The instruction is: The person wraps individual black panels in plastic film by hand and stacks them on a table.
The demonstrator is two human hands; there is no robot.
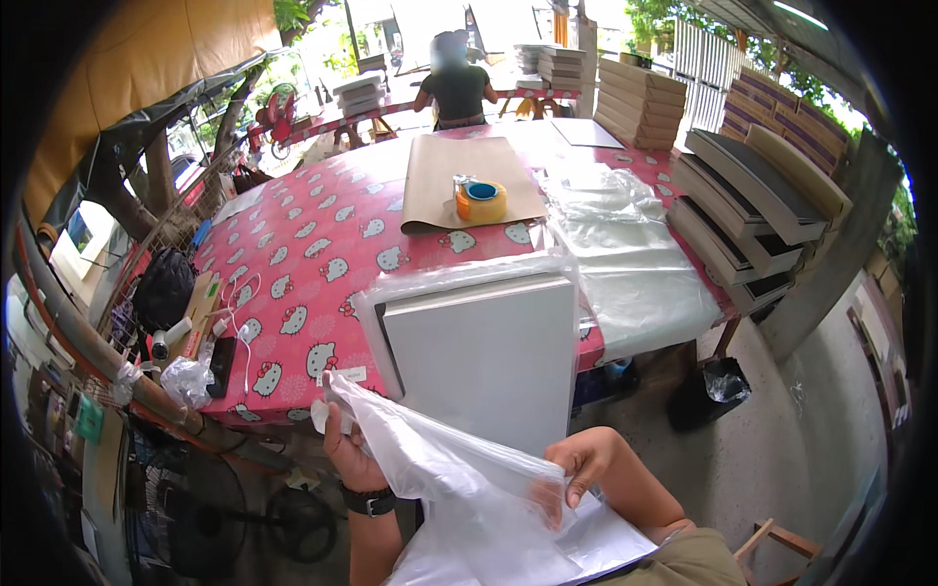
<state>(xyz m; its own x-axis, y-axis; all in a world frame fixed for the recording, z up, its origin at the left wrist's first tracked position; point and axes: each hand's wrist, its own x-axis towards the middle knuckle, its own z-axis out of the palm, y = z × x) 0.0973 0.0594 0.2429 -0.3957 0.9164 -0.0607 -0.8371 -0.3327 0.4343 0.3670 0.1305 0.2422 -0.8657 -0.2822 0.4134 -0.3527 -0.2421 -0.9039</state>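
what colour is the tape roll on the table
The round roll of packing tape is orange-yellow with a blue core, seen clearly in the head view.

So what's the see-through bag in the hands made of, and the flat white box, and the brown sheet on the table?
The see-through bag looks like thin, glossy plastic film: it crinkles, and the right hand shows through it. The flat white box seems to be smooth cardboard under a clear plastic wrap, though that is hard to confirm. The brown sheet looks like matte kraft paper, lying flat and dull.

Open-air workspace in daylight: concrete floor [782, 430], tabletop [322, 234] under red patterned cloth, stacked flat boxes [640, 98], possibly a tarpaulin [147, 59] overhead.
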